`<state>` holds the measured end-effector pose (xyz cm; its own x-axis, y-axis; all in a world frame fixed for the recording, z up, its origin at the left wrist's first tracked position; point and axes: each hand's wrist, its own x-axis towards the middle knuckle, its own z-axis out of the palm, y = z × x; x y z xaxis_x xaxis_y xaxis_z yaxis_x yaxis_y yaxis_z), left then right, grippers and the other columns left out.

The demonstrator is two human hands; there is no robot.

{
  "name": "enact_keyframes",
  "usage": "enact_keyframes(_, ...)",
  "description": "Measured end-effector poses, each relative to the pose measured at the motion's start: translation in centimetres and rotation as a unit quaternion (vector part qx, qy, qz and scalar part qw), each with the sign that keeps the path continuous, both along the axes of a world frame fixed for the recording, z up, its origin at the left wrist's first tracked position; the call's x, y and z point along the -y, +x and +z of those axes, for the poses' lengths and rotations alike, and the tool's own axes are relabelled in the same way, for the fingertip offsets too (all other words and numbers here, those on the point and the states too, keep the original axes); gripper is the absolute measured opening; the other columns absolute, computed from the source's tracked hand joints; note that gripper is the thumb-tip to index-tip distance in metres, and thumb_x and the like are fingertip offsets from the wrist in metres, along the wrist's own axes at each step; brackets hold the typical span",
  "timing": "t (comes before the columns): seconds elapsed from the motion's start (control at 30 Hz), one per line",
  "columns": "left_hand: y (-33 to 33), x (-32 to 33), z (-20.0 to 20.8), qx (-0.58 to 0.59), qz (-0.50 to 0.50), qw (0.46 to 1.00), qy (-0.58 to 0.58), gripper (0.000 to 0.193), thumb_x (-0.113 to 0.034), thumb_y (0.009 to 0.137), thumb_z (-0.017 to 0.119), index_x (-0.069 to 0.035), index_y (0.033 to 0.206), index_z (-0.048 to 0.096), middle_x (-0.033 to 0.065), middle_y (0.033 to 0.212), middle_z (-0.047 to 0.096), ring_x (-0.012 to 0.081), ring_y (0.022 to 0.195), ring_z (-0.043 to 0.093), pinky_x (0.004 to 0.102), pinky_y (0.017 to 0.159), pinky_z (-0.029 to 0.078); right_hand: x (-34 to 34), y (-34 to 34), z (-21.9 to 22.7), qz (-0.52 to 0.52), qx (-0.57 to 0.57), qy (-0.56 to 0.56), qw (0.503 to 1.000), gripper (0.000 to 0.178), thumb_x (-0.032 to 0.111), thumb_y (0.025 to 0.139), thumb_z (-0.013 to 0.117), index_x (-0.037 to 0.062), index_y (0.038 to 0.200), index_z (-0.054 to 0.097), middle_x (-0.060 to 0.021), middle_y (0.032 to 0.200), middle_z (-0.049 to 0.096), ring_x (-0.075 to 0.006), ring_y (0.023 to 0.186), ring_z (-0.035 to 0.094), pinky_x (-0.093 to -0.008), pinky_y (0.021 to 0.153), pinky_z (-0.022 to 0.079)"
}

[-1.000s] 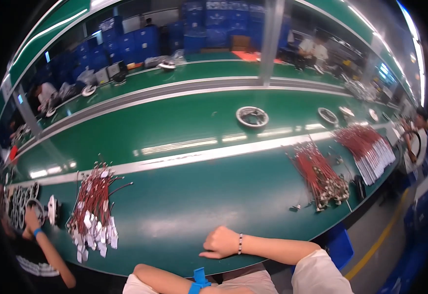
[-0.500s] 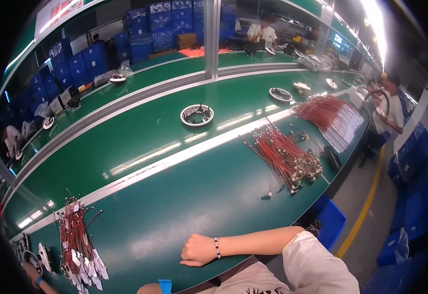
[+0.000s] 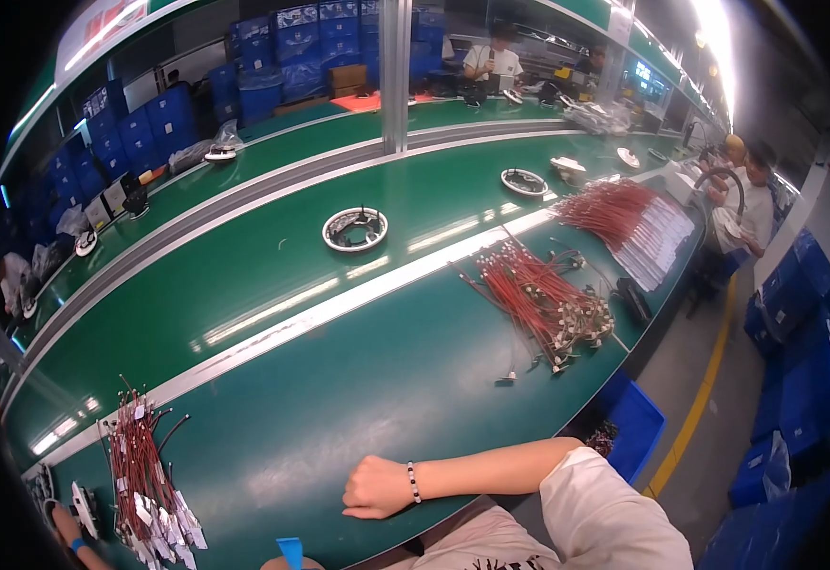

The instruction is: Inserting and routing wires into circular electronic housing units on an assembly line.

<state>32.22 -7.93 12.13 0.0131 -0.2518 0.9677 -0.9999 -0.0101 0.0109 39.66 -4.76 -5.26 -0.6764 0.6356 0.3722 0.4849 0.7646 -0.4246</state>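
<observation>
Fingers curled into a loose fist, our right hand [image 3: 375, 487] lies on the near edge of the long green work table [image 3: 358, 380], clamped on nothing, with a dark beaded bracelet [image 3: 413, 482] around its wrist and the bare forearm running off to the right into a pale short sleeve [image 3: 605, 513]. Our left hand does not show clearly; we see only a scrap of blue [image 3: 290, 551] at the bottom edge, so we cannot tell how it stands.

Nearest to our right hand, well apart to the left, lies a bundle of red wires with white tags [image 3: 144, 475], spread flat on the table. Farther off to the right, a loose heap of red wire harnesses with pale connectors [image 3: 538, 294] sits near the table's edge. Beyond it, a neater fan of red wires with white ends [image 3: 633, 223] rests by the far corner.

On the conveyor strip behind the white line stands a round white ring-shaped part [image 3: 355, 228], and a second one of the same kind [image 3: 524, 180] lies farther along. A blue plastic bin [image 3: 629, 427] sits below the table's edge at our right. Stacked blue crates [image 3: 273, 66] line the back, and another person in a light shirt [image 3: 752, 204] sits at the far end of the table.
</observation>
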Motion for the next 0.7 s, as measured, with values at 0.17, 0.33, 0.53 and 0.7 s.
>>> enact_keyframes(0.17, -5.1, -1.1, 3.4, -0.48, 0.099, 0.868, 0.072, 0.047, -0.025, 0.078, 0.057, 0.012, 0.106, 0.048, 0.0238, 0.099, 0.055, 0.0334, 0.079, 0.057, 0.0343, 0.069, 0.046, 0.0, 0.1, -0.4, -0.005, -0.006, 0.005, 1.0, 0.03, 0.024, 0.073, 0.055, 0.0057, 0.05, 0.047, -0.009, 0.049, 0.048, -0.0283, 0.049, 0.049, -0.0376, 0.044, 0.037)
enact_keyframes(0.33, -0.6, -1.5, -4.4, -0.394, 0.5, 0.763, 0.112, 0.028, -0.022, 0.069, 0.061, -0.007, 0.093, 0.057, 0.0089, 0.07, 0.06, 0.0238, 0.061, 0.058, 0.0353, 0.051, 0.043, 0.1, -0.2, 0.8, 0.009, 0.039, -0.068, 0.997, 0.017, 0.019, 0.058, 0.056, 0.0056, 0.05, 0.048, -0.0107, 0.051, 0.052, -0.0305, 0.05, 0.051, -0.0397, 0.046, 0.038)
enact_keyframes(0.53, 0.1, -2.3, -10.8, -0.366, 0.604, 0.675, 0.212, 0.032, -0.022, 0.06, 0.066, -0.006, 0.088, 0.059, 0.0076, 0.085, 0.061, 0.022, 0.071, 0.058, 0.0335, 0.054, 0.042, 0.4, 0.6, -0.3, -0.014, -0.014, -0.029, 0.999, 0.016, 0.018, 0.058, 0.056, 0.0055, 0.051, 0.049, -0.0112, 0.053, 0.052, -0.0306, 0.051, 0.051, -0.0396, 0.047, 0.039)
enact_keyframes(0.7, -1.7, -3.5, -12.3, -0.354, 0.638, 0.654, 0.199, 0.036, -0.027, 0.061, 0.063, -0.003, 0.089, 0.058, 0.0102, 0.085, 0.061, 0.0257, 0.074, 0.059, 0.0353, 0.061, 0.046, -1.2, -0.9, -1.9, -0.017, -0.082, 0.0, 0.997, 0.015, 0.017, 0.057, 0.056, 0.0054, 0.052, 0.049, -0.0117, 0.055, 0.052, -0.0306, 0.053, 0.051, -0.0395, 0.048, 0.039)
